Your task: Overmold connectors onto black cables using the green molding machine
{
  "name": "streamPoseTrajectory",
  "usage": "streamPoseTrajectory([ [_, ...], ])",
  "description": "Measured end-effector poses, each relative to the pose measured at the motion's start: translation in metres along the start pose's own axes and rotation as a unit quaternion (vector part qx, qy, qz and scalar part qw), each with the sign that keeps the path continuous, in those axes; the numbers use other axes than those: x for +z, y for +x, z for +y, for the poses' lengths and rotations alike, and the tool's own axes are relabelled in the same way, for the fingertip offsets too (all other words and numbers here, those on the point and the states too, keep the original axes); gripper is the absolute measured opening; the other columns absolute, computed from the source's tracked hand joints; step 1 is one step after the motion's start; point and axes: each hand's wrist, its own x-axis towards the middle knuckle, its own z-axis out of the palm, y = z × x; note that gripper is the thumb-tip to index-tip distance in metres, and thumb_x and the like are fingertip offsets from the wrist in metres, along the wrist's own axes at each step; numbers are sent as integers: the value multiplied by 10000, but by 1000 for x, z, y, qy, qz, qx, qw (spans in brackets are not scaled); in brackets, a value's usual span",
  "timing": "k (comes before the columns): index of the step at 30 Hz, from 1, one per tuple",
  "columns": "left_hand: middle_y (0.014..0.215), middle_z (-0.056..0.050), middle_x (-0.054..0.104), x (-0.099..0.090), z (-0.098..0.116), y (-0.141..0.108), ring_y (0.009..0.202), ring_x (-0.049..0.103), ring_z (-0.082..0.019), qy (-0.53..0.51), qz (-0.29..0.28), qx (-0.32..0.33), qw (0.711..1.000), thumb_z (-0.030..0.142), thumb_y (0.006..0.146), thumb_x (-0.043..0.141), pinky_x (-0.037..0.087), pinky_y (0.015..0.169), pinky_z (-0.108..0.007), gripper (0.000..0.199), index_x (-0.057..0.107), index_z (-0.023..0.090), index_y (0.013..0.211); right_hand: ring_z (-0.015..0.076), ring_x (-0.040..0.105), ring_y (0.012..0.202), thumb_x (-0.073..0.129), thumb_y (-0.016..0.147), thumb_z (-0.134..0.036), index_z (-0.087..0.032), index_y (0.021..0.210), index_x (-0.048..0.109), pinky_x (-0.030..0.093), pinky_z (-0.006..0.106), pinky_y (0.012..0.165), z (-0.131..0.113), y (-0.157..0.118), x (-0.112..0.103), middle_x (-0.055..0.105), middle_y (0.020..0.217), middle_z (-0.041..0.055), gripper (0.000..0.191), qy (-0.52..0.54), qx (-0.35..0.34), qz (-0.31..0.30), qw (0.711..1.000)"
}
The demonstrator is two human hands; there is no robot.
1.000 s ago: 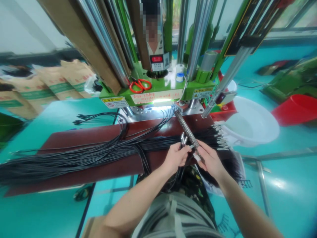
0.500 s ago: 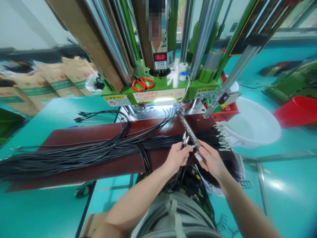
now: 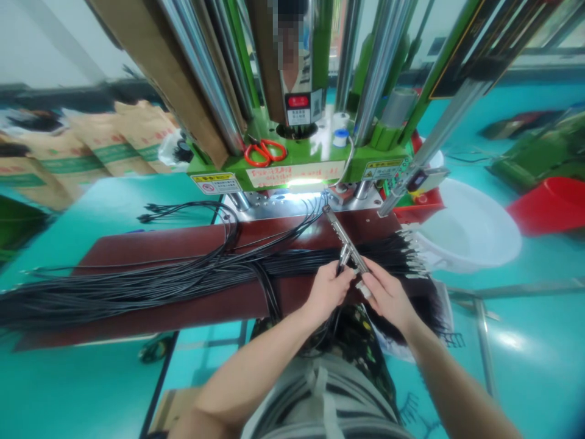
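Note:
A narrow metal bar (image 3: pixel 343 236) slants up and away from my hands over the brown board. Its near end is gripped by my right hand (image 3: pixel 386 296), with a small white piece showing under the fingers. My left hand (image 3: pixel 329 288) is closed on the black cables with metal ends (image 3: pixel 345 252), which meet the bar's side. Behind the hands a thick bundle of black cables (image 3: pixel 183 286) lies across the board (image 3: pixel 301 300). Thin cables curve from it to the bright metal plate of the green machine, close to the bar's far end.
The green machine (image 3: pixel 219 163) stands ahead, with red scissors (image 3: pixel 265 153) and a blue-white spool (image 3: pixel 340 138) on its ledge. To the right are a white basin (image 3: pixel 475 228) and red bucket (image 3: pixel 548 204). Paper sacks (image 3: pixel 95 143) stand at left.
The metal bar's far end has shifted slightly left, and its near end also sits a little further left in my right hand. Both hands keep their hold.

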Motion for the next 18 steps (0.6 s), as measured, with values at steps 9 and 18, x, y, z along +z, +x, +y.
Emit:
streamPoseTrajectory([
  [9,484,108,338,-7,7,1,341,259,-28,-4,60,93,994,504,791,470,192,319,-141,298,434,216,859,40,320,304,579,781,-416,-180,1164,546,210,165,271,7,1,0,479,522,-41,451,63,5,41,997],
  [18,337,91,302,-13,11,-5,283,207,-28,-56,-67,-25,996,375,742,567,167,291,-165,274,477,154,607,32,322,293,550,821,-388,-193,1164,545,202,153,272,12,1,-7,479,511,-41,394,72,-9,-1,997],
])
